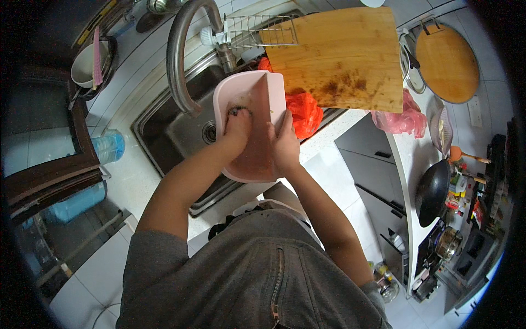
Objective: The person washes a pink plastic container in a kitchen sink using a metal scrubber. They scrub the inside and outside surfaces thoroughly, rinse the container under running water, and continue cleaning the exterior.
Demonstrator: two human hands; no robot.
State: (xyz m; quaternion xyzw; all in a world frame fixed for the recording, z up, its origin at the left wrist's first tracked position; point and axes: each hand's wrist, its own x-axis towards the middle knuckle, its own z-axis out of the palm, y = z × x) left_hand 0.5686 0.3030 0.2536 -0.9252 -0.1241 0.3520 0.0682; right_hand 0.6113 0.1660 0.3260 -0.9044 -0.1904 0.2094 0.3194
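Note:
A pink plastic bin [257, 156] with one curved side is held tilted over the stainless steel sink [176, 131], its inside facing me. My right hand [286, 142] grips its straight right edge, thumb on the inner side. Inside the bin, my left hand [239, 127] closes on a dark scrubber [238, 110], pressed to the inner wall near some light foam or residue; the scrubber is mostly hidden by the fingers. The curved faucet [176, 61] arches over the sink, left of the bin.
A large wooden cutting board [341, 57] with dark stains lies right of the faucet, by a wire rack [263, 32]. A red plastic bag [304, 115] sits beside the bin, a pink bag [402, 117] farther right. A black wok [432, 193] stands on the right counter, a blue-capped bottle [109, 146] at left.

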